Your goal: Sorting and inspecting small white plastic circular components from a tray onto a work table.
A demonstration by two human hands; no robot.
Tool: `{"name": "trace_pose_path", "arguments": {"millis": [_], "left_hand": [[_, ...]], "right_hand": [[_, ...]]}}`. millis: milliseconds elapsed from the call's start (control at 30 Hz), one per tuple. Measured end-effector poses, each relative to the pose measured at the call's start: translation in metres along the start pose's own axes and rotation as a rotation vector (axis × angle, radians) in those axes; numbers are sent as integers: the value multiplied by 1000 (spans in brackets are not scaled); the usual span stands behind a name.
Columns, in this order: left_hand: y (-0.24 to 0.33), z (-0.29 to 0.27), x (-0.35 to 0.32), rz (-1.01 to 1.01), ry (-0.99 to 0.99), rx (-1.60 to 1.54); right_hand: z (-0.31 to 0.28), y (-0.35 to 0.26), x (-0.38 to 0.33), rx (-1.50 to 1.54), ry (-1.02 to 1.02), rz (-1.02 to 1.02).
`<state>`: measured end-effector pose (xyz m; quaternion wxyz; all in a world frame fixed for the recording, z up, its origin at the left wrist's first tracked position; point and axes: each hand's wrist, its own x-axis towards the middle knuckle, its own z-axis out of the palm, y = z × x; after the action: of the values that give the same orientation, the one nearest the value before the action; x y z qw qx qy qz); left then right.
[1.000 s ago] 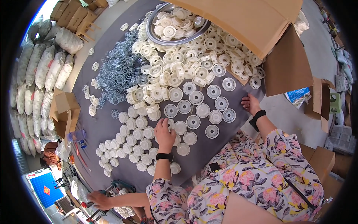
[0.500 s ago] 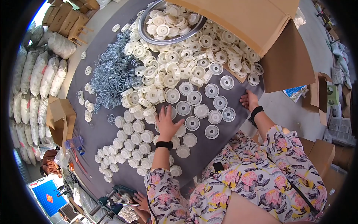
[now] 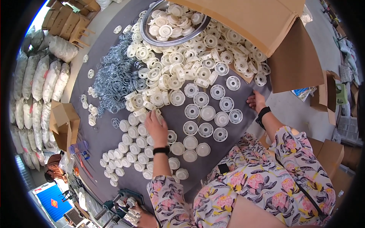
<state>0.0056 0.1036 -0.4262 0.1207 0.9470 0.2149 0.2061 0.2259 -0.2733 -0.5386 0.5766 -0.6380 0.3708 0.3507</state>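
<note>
While the left hand lies flat, fingers spread and gripping nothing, on the white plastic caps laid out across the grey mat, the right hand rests open at the mat's edge beside the cardboard box.

sleeves – floral pink-and-navy | wrists – black bands, both hands

One round metal basin holds white plastic discs; one heap of metal wire rings; two hands, each wrist with one black band.
</note>
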Motion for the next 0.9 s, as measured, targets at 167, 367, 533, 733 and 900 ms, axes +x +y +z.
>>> {"name": "trace_pose_path", "arguments": {"millis": [167,367,533,733,900], "left_hand": [[-22,-9,12,-106,-52,1],[-5,29,-7,-424,-110,-461],[-10,24,-23,-3,-211,137],[-21,8,-22,-325,-94,-150],[-22,8,31,-47,52,315]], "right_hand": [[4,-2,-1,5,21,23],[5,2,1,12,-3,-21],[3,3,-3,11,-6,-57],[3,1,-8,8,2,-48],[3,1,-8,0,7,-52]]}}
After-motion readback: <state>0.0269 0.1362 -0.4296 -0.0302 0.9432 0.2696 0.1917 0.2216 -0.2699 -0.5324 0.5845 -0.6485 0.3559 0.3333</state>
